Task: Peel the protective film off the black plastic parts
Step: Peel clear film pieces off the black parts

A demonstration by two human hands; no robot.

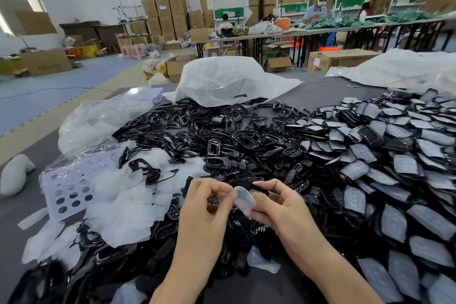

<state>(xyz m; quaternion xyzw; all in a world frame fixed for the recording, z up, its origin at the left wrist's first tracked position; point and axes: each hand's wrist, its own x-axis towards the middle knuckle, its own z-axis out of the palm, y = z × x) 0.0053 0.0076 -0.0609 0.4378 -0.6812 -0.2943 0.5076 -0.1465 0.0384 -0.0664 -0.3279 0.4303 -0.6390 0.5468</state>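
Curling away from a black plastic part (257,187) at the lower centre of the frame, a translucent protective film (244,201) is pinched by the fingertips of the left hand (209,207). The part itself is gripped in the curled fingers of the right hand (278,208). Loose film pieces (128,217) are heaped at lower left, bare black frames (222,136) in the middle and film-covered parts (394,155) at right, all spread on a grey table (320,89). A clear plastic bag (229,81) is seen at upper centre.
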